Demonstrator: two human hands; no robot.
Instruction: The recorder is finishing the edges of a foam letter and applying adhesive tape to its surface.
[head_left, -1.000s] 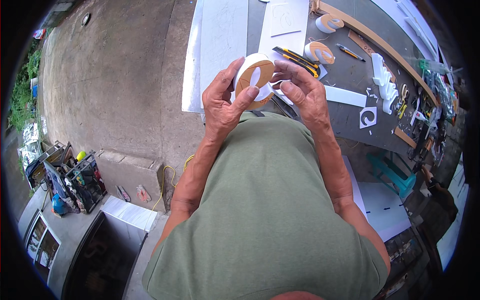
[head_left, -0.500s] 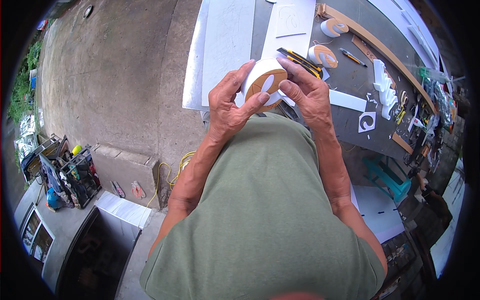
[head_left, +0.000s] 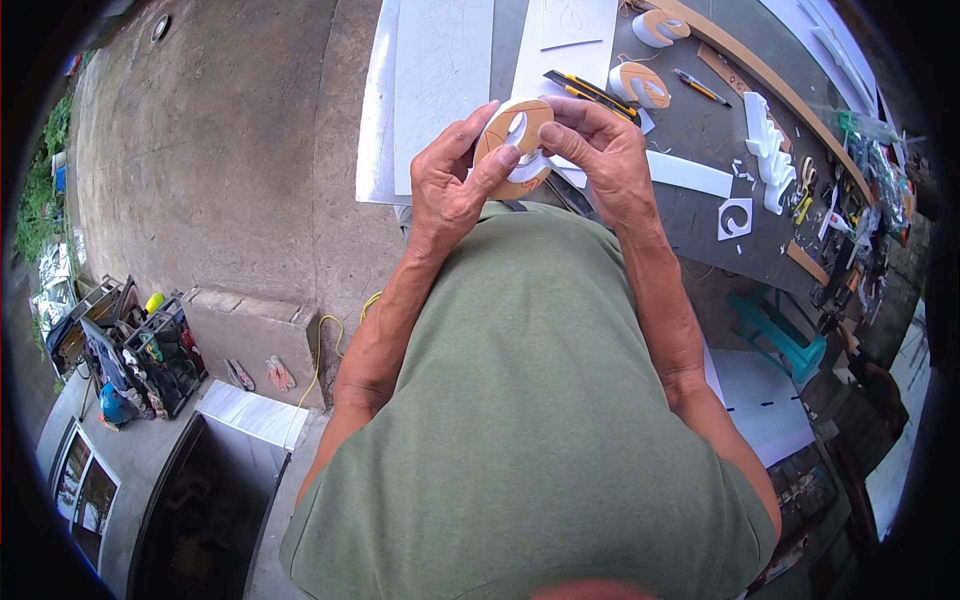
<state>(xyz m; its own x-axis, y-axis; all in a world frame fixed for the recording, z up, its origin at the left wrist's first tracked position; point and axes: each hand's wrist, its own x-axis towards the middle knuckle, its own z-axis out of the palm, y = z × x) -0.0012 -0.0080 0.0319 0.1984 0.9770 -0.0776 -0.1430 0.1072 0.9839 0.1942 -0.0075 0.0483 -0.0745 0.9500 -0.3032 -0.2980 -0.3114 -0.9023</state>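
Above the near edge of the workbench I hold a thick rounded cut-out piece point(head_left: 535, 118) with a brown face, white side wall and curved opening. My left hand point(head_left: 447, 180) is closed round its left side, the thumb lying on the brown face. On its right edge, my right hand point(head_left: 608, 155) pinches with thumb and fingers; what the fingertips touch behind it is partly hidden. Just beyond my right hand lie yellow-and-black utility knives point(head_left: 592, 92). Two similar brown-faced pieces, one nearer point(head_left: 640, 85) and one farther point(head_left: 660, 28), rest on the bench.
White sheets point(head_left: 445, 90) cover the bench's left part. To the right are a white strip point(head_left: 690, 173), a jagged white piece point(head_left: 768, 150), a square with a curved cut-out point(head_left: 735, 218), another knife point(head_left: 702, 87) and scraps. A teal stool point(head_left: 775, 330) stands below.
Both hands and the piece have shifted slightly left and upward in view. The piece is tilted so that more of its brown face shows and less of its white side.
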